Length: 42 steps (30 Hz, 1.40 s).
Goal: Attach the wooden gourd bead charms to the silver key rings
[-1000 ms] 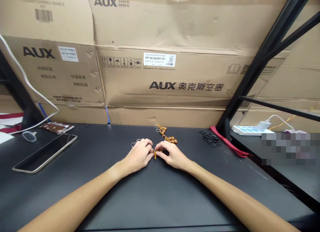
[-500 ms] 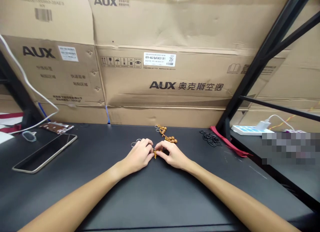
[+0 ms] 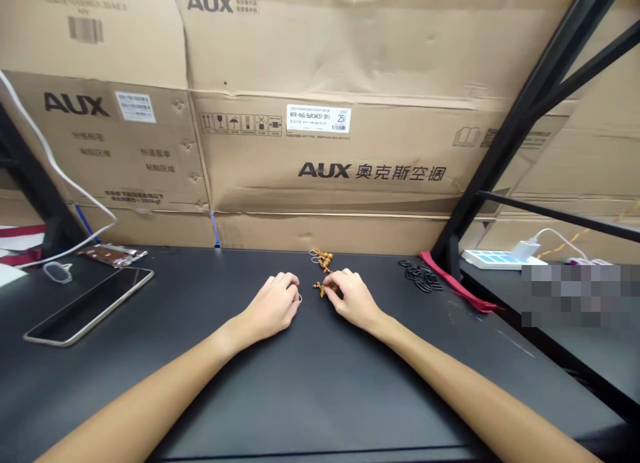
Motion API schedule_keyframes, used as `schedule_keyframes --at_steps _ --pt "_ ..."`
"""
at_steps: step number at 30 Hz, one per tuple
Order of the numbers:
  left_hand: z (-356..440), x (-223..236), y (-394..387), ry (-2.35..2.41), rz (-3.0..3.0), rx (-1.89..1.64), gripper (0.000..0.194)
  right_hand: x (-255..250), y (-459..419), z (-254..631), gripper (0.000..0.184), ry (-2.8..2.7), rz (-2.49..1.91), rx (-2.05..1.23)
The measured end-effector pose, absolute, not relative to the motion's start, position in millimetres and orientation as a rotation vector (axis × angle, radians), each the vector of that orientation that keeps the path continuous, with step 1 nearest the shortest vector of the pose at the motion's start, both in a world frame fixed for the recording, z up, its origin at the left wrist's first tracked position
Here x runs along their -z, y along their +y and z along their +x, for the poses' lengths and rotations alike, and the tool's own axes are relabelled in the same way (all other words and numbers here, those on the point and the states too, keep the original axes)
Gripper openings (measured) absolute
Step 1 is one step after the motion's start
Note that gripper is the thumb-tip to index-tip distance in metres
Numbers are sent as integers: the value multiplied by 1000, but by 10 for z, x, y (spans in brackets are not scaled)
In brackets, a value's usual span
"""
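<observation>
My left hand (image 3: 273, 306) is closed, its fingers bent down by the tabletop. A thin metal ring (image 3: 300, 298) pokes out at its fingertips, and the rest of the ring is hidden. Across a small gap, my right hand (image 3: 357, 302) pinches a brown wooden bead charm (image 3: 320, 289) with orange-yellow cord. Part of that charm is covered by my right fingers. Just behind my right hand lies another bead charm (image 3: 326, 257) with a metal ring at its left end.
A phone (image 3: 93, 308) lies at left, near a brown packet (image 3: 113, 254) and a white cable (image 3: 55, 153). Several black rings (image 3: 423, 276) and a red strap (image 3: 457, 284) are at right. Large cardboard boxes (image 3: 320, 70) stand behind the black table (image 3: 310, 403).
My hands have come apart. The right has drawn back and right with the bead charm. The left has shifted left over the loose rings, and one ring now shows at its fingertips.
</observation>
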State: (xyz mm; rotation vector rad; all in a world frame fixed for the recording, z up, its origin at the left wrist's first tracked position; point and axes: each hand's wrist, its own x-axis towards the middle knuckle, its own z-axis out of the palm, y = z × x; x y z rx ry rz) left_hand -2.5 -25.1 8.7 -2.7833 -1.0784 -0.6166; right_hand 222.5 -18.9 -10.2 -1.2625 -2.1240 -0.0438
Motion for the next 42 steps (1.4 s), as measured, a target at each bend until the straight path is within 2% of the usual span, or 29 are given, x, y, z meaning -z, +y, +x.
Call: schedule_keyframes --at_steps 13,18,29,36,40,42 --pt "-83 -79 -143 -1190 -2560 606 16 125 -99 2327 13 -2133 -1420 296" --pt "193 6 -48 -1094 -2599 594 20 121 -97 2299 13 -2143 -1376 328" --pt "812 29 519 -1230 -2617 410 32 137 -66 2347 15 -2152 -1457 316" --pt "525 30 134 -1140 -2669 407 33 87 -106 2323 11 -2084 -1395 313" --pt "223 44 -213 -1022 -2837 604 27 77 -182 2243 26 -2170 -1272 214" --pt "110 28 -335 -1015 -2899 644 26 86 -214 2208 27 -2229 -1218 174"
